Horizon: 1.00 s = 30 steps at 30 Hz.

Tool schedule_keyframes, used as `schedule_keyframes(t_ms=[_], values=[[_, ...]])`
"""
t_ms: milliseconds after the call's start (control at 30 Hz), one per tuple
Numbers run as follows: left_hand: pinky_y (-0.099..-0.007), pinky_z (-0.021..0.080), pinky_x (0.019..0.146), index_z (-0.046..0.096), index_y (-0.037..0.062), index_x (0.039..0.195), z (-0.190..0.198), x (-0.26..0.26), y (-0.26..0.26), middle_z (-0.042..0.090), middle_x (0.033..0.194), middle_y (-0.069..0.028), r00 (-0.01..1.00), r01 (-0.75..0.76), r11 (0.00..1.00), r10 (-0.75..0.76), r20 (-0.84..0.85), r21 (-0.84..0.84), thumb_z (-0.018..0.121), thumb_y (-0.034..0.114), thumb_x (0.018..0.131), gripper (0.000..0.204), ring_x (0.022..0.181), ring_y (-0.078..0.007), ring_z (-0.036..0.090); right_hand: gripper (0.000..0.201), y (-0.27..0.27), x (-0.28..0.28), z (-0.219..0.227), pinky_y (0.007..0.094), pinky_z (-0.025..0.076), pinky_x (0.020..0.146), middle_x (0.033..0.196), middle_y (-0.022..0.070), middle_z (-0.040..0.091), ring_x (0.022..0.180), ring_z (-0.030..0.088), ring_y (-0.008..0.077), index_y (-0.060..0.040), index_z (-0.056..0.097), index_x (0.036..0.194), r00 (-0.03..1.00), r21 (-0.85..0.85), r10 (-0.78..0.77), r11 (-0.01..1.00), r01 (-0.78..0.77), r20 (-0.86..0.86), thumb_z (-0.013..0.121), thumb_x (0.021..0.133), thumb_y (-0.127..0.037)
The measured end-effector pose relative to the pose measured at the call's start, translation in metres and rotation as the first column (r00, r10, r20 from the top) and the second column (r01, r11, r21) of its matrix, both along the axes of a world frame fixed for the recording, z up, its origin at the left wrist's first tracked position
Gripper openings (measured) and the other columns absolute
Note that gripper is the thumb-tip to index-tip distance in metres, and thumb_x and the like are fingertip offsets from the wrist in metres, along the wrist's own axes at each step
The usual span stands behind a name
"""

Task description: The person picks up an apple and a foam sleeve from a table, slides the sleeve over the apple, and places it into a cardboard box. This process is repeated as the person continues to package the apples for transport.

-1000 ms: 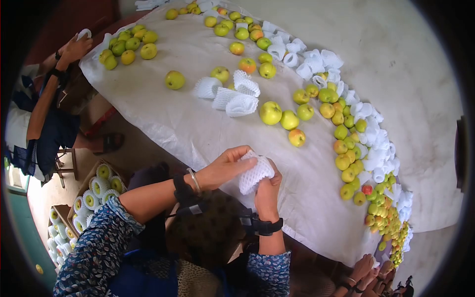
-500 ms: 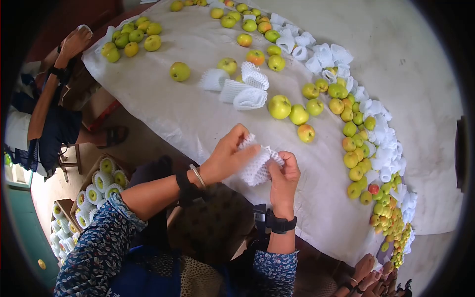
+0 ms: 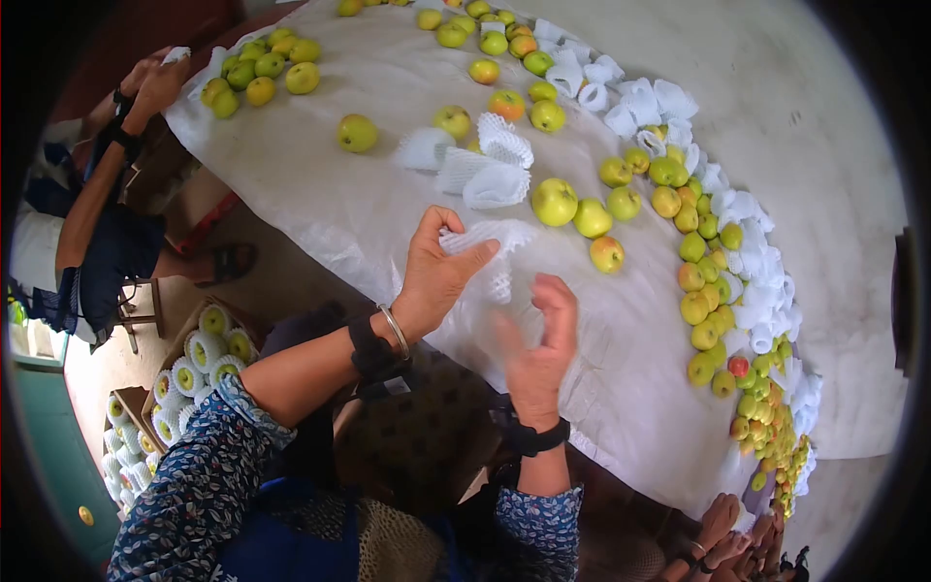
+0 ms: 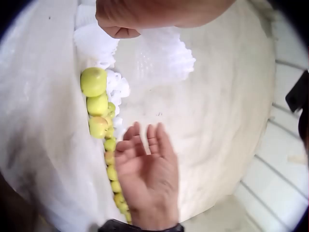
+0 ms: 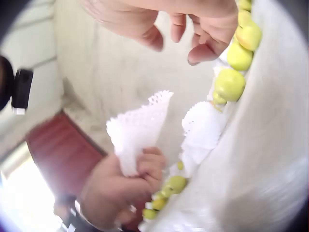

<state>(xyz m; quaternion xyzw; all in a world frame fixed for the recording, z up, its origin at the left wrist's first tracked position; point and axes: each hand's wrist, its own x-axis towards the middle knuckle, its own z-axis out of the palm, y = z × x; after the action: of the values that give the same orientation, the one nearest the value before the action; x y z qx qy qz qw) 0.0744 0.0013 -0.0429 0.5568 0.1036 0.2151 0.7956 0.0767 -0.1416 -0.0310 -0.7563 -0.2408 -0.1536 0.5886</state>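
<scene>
In the head view, the left hand [image 3: 432,281] pinches a white foam net sleeve [image 3: 504,236] between thumb and fingers, above the cloth-covered table. The right hand [image 3: 543,364], blurred, is apart from the sleeve, its fingers loosely bent with nothing in them. The left wrist view has the left hand [image 4: 154,14] at the top, the sleeve [image 4: 166,55] hanging from it and the right hand [image 4: 149,179] below, palm showing. From the right wrist, the sleeve [image 5: 140,128] stands spread above the left hand [image 5: 120,186], while the right hand [image 5: 193,24] hangs empty at the top.
Foam sleeves [image 3: 497,184] and loose apples [image 3: 555,202] lie beyond the hands on the cloth. A long row of apples [image 3: 694,308] and sleeves curves down the right. Boxes of wrapped apples [image 3: 206,349] stand lower left. Other people's hands [image 3: 160,82] are at the table's ends.
The right hand has let go of the sleeve and drawn away from it. The left hand has moved up in the head view with the sleeve, which now spreads out to the side.
</scene>
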Motion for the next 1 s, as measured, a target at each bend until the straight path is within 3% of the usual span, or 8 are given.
schedule_keyframes(t_ms=[100,233,467,567,600,733,867,1000], values=[[-0.0195,0.039,0.052,0.036,0.0116,0.086,0.006,-0.005,-0.014,0.048,0.078,0.0016,0.998,0.057,0.979,-0.060,-0.006,-0.196,0.070,0.005,0.077,0.036,0.068,-0.0039,0.049,0.037,0.010,-0.005,-0.007,0.0330,0.045,0.081,0.098,0.0140,0.058,0.090,0.057,0.0279,-0.0006,0.052,0.102,0.998,-0.132,0.050,0.990,-0.055,-0.040,0.070,0.070,-0.004],[-0.0196,0.039,0.052,0.037,0.0115,0.085,0.001,-0.006,-0.013,0.049,0.077,0.0019,0.992,0.126,0.977,-0.126,0.010,-0.172,0.071,0.007,0.078,0.034,0.068,-0.0039,0.048,0.034,0.010,-0.001,-0.017,0.0324,0.047,0.078,0.091,0.0160,0.059,0.086,0.060,0.0274,0.0010,0.052,0.103,0.998,-0.166,0.041,0.985,-0.047,-0.043,0.065,0.072,-0.002],[-0.0186,0.040,0.055,0.040,0.0115,0.084,0.002,-0.004,-0.011,0.049,0.077,0.0022,0.982,0.178,0.918,-0.188,0.006,-0.354,0.067,0.009,0.082,0.027,0.069,-0.0036,0.048,0.023,-0.017,0.022,-0.013,0.0211,0.044,0.062,0.078,-0.0004,0.056,0.066,0.049,0.0053,0.0005,0.053,0.104,0.909,0.213,-0.022,0.970,0.121,-0.417,0.055,0.081,0.002],[-0.0190,0.040,0.056,0.041,0.0116,0.084,-0.005,0.002,-0.006,0.049,0.078,0.0023,0.994,0.111,0.917,-0.112,0.021,-0.383,0.066,0.010,0.083,0.025,0.069,-0.0034,0.048,0.024,-0.020,0.024,-0.005,0.0216,0.044,0.065,0.080,0.0004,0.056,0.068,0.050,0.0070,-0.0007,0.052,0.107,0.869,0.419,0.084,0.896,0.148,-0.488,0.054,0.082,0.002],[-0.0193,0.041,0.057,0.041,0.0116,0.084,-0.006,0.003,-0.005,0.049,0.078,0.0022,0.996,0.086,0.918,-0.080,0.031,-0.387,0.066,0.010,0.083,0.025,0.069,-0.0034,0.049,0.034,-0.019,0.022,-0.008,0.0265,0.045,0.075,0.099,0.0072,0.057,0.084,0.054,0.0119,-0.0015,0.047,0.117,0.876,0.373,0.075,0.919,0.124,-0.476,0.057,0.084,-0.004],[-0.0188,0.044,0.064,0.042,0.0118,0.085,-0.003,0.004,0.006,0.049,0.079,0.0043,0.999,-0.025,0.989,0.028,0.017,-0.147,0.063,0.006,0.084,0.021,0.075,-0.0037,0.051,0.064,-0.017,0.019,-0.010,0.0379,0.038,0.093,0.132,0.0173,0.040,0.115,0.045,0.0248,-0.0036,0.031,0.135,0.752,0.500,0.257,0.859,0.109,-0.606,0.062,0.085,-0.029],[-0.0180,0.041,0.063,0.043,0.0107,0.086,0.010,-0.002,-0.003,0.048,0.081,0.0046,0.988,0.132,0.987,-0.124,0.088,-0.092,0.064,0.003,0.083,0.022,0.074,-0.0030,0.048,0.081,-0.006,0.011,-0.017,0.0385,0.036,0.097,0.128,0.0163,0.043,0.115,0.045,0.0278,-0.0055,0.020,0.139,0.527,0.755,0.654,0.655,-0.037,-0.542,0.069,0.079,-0.030],[-0.0189,0.041,0.064,0.044,0.0096,0.086,-0.001,-0.013,-0.026,0.050,0.084,0.0038,0.924,0.354,0.933,-0.359,0.130,0.066,0.065,0.002,0.081,0.023,0.075,-0.0028,0.048,0.071,-0.001,0.012,-0.003,0.0349,0.041,0.091,0.109,0.0114,0.052,0.100,0.051,0.0195,-0.0083,0.029,0.137,0.700,0.804,0.523,0.581,0.125,-0.487,0.069,0.078,-0.010]])
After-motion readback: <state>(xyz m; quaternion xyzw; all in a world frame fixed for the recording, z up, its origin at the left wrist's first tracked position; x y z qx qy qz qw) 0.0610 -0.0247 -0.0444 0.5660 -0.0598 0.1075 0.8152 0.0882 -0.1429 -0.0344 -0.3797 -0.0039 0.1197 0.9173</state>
